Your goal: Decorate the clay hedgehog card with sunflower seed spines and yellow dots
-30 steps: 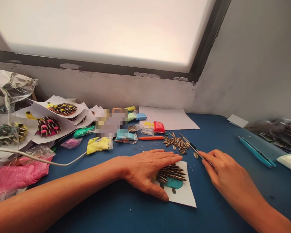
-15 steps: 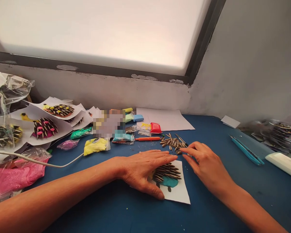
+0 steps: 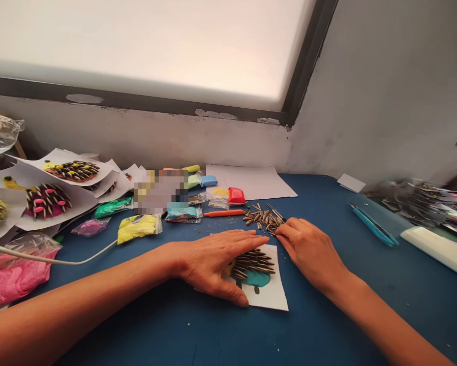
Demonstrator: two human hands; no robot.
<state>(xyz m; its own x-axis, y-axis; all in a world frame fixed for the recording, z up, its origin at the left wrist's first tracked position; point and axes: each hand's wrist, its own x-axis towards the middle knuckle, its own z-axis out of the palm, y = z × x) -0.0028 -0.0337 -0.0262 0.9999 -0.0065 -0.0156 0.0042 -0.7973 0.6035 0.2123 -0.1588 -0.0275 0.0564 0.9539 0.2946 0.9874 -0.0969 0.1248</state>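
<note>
My left hand [image 3: 216,264] lies flat with fingers stretched across a white paper card [image 3: 276,300], touching its left part. On the card is a teal clay shape [image 3: 256,278] with a dense layer of striped sunflower seeds [image 3: 254,262] stuck over its top. A dark seed sits below it, and some yellow clay shows beside my hand. My right hand [image 3: 308,249] has its thumb and fingers pinched together at the near right edge of a loose pile of sunflower seeds [image 3: 264,217]. Whatever is between those fingertips is hidden. A pointed metal tool [image 3: 276,212] lies by the pile, partly behind that hand.
Bagged clay stands at the back: yellow [image 3: 136,229], blue [image 3: 182,212], red [image 3: 236,195]. An orange stick tool [image 3: 224,213] lies near the seeds. Finished seed cards [image 3: 75,170] and a white cable [image 3: 83,262] are left. Blue tweezers [image 3: 373,226] and a white bar [image 3: 437,249] are right.
My right hand has come down to the seed pile's edge, and its fingertips have closed together. The view has shifted slightly. My left hand stays on the card.
</note>
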